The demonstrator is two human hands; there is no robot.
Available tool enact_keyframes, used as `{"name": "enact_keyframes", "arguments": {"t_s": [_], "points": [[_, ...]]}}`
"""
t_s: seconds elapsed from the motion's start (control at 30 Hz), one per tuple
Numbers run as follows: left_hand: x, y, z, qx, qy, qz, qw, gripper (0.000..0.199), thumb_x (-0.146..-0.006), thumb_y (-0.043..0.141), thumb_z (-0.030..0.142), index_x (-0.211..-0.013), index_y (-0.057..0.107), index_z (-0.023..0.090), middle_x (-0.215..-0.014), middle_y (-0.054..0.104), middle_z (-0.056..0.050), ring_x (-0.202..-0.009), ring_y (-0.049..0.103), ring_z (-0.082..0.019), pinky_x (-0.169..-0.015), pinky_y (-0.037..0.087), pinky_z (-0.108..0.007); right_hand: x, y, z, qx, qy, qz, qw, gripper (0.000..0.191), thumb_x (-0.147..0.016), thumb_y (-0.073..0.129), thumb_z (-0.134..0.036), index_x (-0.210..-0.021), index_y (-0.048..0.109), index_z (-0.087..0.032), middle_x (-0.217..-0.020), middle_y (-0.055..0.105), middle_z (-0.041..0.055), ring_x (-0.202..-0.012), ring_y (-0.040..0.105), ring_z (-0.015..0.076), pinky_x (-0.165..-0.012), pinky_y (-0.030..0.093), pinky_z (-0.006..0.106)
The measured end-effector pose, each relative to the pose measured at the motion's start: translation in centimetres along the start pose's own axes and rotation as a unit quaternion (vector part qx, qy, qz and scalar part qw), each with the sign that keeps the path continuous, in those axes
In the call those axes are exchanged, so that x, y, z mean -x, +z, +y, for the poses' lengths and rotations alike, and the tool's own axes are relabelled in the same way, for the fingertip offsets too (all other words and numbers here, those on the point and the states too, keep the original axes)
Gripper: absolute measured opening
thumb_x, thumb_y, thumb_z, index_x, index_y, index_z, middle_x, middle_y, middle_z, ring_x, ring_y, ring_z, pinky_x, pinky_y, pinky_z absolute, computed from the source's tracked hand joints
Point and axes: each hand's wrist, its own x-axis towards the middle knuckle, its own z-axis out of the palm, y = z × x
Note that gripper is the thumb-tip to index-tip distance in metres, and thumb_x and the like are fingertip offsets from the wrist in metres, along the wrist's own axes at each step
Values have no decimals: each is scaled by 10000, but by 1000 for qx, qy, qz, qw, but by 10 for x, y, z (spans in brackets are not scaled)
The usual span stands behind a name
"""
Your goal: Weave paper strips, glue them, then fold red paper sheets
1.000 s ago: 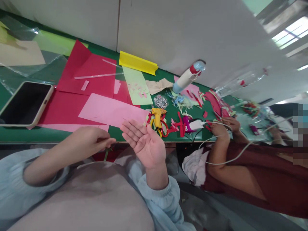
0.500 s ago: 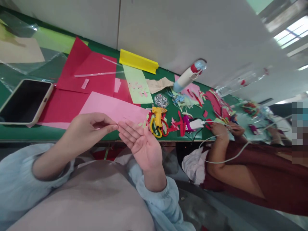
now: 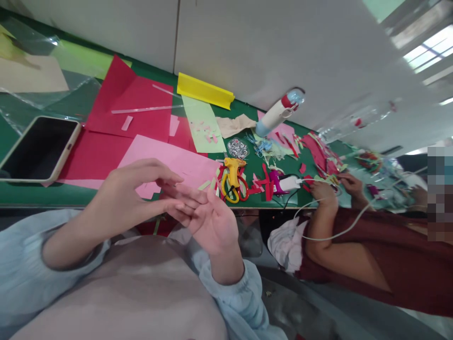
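Observation:
My right hand (image 3: pixel 214 222) is palm up at the front edge of the table, its fingers stretched out to the left and nothing visible on the palm. Over its fingertips reaches my left hand (image 3: pixel 129 191), thumb and fingers apart, one on each side of them. Whether they press on the fingertips I cannot tell. Behind both hands lies a pink paper sheet (image 3: pixel 170 158). A yellow glue gun (image 3: pixel 232 170) rests on scissors with yellow and red handles (image 3: pixel 243 189), just beyond my right hand.
At left lie a phone (image 3: pixel 37 148) and red paper sheets (image 3: pixel 138 104). Pink scraps dot a pale green sheet (image 3: pixel 203 123). A dish of sequins (image 3: pixel 238 148) and a white bottle (image 3: pixel 276 115) stand farther back. To the right, a co-worker's hands (image 3: pixel 323 192) handle small pieces near a white cable.
My left thumb and fingers have parted from a pinch at the right fingertips and moved over them. My right hand stays palm up, its fingers a little more bent.

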Motion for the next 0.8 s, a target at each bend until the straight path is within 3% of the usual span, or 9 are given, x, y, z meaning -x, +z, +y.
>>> {"name": "enact_keyframes", "arguments": {"t_s": [0.17, 0.3, 0.47, 0.6, 0.8], "points": [[5, 8, 5, 9, -17, 38, 999, 168, -749, 710, 444, -825, 677, 298, -803, 700, 19, -716, 630, -162, -679, 512, -279, 0, 2, 3, 19, 14, 17, 1000, 489, -975, 378, -488, -997, 761, -185, -1123, 748, 75, -1029, 690, 178, -1069, 486, 407], [8, 8, 6, 34, 6, 64, 997, 95, -767, 723, 361, -774, 679, 277, -775, 704, 33, -706, 620, -145, -670, 508, -266, 0, 4, 5, 30, 7, 5, 1000, 471, -958, 406, -520, -975, 756, -206, -1104, 750, 75, -1117, 672, 199, -1105, 449, 436], [6, 3, 7, 97, -8, 22, 995, 129, -837, 709, 346, -777, 726, 234, -807, 733, 26, -735, 635, -106, -665, 520, -199, -1, 2, 4, 24, 4, -10, 1000, 468, -956, 410, -504, -971, 759, -193, -1054, 770, 83, -1077, 697, 204, -1073, 470, 432], [5, 1, 3, 165, -80, -9, 983, 164, -855, 696, 370, -799, 744, 223, -810, 749, 17, -733, 659, -100, -642, 536, -166, -4, -2, 4, 37, 12, -11, 999, 473, -960, 419, -524, -925, 748, -186, -1042, 774, 107, -1044, 717, 225, -1044, 481, 453], [4, 1, 2, 167, -99, -2, 981, 152, -797, 756, 384, -818, 765, 234, -822, 759, 12, -762, 678, -118, -677, 560, -176, -9, -6, 10, 45, 3, 4, 999, 371, -918, 555, -502, -812, 731, -193, -920, 785, 68, -856, 744, 178, -851, 565, 335]]}}
